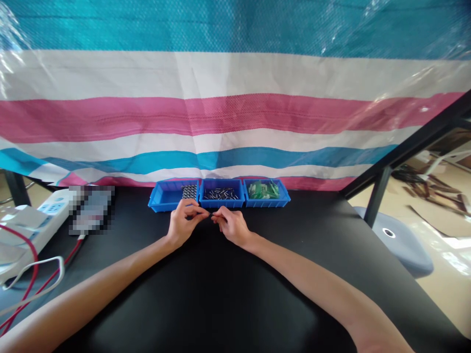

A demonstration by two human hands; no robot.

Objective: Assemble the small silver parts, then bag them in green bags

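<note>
My left hand (187, 219) and my right hand (231, 224) meet fingertip to fingertip just in front of the blue bins. Between them they pinch a small dark piece (211, 214), too tiny and too covered to name. Behind my left hand is the left blue bin (164, 195), with rows of small round metal parts (189, 191) at its right end. The middle blue bin (222, 202) holds loose dark metal pins or screws (222, 193). Green and clear plastic pieces or packets (263, 189) fill much of the right blue bin (268, 202).
A white power strip (55, 208) with red and white cables (35, 264) lies at the left, beside a blurred-out device (91, 208). Striped sheeting (221, 113) hangs behind the black table (206, 294). A grey stool (401, 240) stands beyond the right edge.
</note>
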